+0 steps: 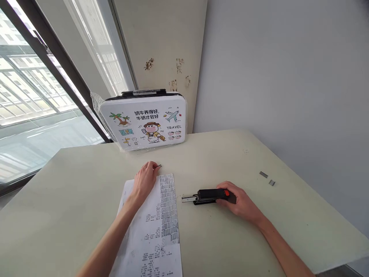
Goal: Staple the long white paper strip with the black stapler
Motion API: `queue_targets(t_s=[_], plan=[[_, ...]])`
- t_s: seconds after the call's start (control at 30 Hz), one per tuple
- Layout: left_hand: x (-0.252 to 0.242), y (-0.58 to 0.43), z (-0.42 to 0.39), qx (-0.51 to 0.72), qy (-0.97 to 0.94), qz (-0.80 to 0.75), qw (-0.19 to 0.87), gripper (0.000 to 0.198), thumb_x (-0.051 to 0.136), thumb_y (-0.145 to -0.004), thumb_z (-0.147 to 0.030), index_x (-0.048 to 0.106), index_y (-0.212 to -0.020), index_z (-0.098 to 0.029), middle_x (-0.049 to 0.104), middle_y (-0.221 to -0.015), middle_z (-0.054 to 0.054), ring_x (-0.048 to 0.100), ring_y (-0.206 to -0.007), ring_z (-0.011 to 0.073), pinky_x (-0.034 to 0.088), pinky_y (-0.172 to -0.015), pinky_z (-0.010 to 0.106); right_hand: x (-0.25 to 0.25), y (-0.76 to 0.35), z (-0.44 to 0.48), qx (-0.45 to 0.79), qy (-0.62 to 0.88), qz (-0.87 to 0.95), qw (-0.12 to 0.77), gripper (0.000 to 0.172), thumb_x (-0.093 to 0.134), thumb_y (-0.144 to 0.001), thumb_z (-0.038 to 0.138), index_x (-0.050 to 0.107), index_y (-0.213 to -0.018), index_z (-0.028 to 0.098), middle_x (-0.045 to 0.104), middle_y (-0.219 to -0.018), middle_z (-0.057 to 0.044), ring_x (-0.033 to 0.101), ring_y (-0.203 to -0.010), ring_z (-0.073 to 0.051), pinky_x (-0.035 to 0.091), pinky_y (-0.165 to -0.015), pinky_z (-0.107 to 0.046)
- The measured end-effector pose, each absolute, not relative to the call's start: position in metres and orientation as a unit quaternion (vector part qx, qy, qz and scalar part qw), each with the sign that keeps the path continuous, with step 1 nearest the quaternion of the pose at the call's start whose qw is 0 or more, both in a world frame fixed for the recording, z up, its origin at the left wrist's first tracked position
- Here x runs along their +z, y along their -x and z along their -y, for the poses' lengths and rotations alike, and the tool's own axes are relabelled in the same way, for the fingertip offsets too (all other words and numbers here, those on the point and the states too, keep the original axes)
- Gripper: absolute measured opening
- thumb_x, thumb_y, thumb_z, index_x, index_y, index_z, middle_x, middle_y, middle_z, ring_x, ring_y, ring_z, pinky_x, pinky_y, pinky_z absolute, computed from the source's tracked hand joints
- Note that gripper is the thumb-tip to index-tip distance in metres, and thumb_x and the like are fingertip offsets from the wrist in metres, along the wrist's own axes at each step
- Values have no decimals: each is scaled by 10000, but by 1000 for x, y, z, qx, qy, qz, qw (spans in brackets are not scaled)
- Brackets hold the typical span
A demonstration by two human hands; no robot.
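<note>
My right hand (238, 200) is wrapped round the back end of a black stapler (210, 194) with a red button. The stapler lies on its side or low over the table, and a metal tray (188, 199) sticks out of its front end. Beyond the top edge of the printed sheets (152, 231), my left hand (145, 177) pinches a small grey strip of staples (159, 166). Rows of staples (168, 204) cover the right side of the top sheet. My left forearm crosses over the paper and hides part of it.
Two short staple strips (263, 174) (271, 182) lie on the right of the pale table (219, 161). A white cartoon-printed case (144, 123) in clear plastic stands at the back. A grey wall (273, 77) borders the right, a window (34, 84) the left.
</note>
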State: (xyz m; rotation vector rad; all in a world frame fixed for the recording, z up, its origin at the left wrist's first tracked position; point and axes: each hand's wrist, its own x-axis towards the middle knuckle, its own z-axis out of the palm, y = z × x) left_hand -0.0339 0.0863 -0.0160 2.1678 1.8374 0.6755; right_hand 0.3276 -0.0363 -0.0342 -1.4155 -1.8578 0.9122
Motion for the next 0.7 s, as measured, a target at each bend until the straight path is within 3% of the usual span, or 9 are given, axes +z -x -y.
queue_targets(t_s=[0.17,0.27,0.37,0.47,0.7], plan=[[0,17,-56,268,-755,-565,197,298,348,-1075,-429,561,-1146,-232,713,-888,19,680,-754,186,537,-725,310,-35,-328,36,340,534,711,307,225,646,-962,494,631,-1074,300,667,-1054,-33,613,-932,-224,506,-832,-352],[8,5,-35,287,-734,-528,316,320,411,-1059,-473,614,-1132,-237,705,-849,10,679,-726,173,544,-663,283,-35,-328,36,336,533,713,306,203,647,-966,474,630,-1074,304,666,-1047,-26,613,-936,-222,504,-841,-353],[11,-5,-17,286,-706,-506,406,286,541,-1011,-472,671,-1138,-251,739,-897,15,715,-815,188,568,-740,301,-33,-328,36,338,531,714,306,201,645,-969,474,633,-1077,304,670,-1052,-28,618,-938,-224,507,-838,-354],[10,-12,-3,272,-709,-510,404,242,617,-982,-455,710,-1118,-278,761,-937,9,727,-907,206,569,-805,317,-31,-329,37,336,531,716,305,202,643,-971,474,639,-1084,306,674,-1053,-30,621,-929,-226,509,-825,-353],[0,-20,10,265,-793,-453,309,221,546,-1039,-392,733,-1108,-297,703,-1106,27,678,-918,191,552,-827,326,-34,-329,36,331,528,718,309,192,652,-968,450,638,-1090,303,670,-1049,-31,615,-920,-226,500,-825,-358]])
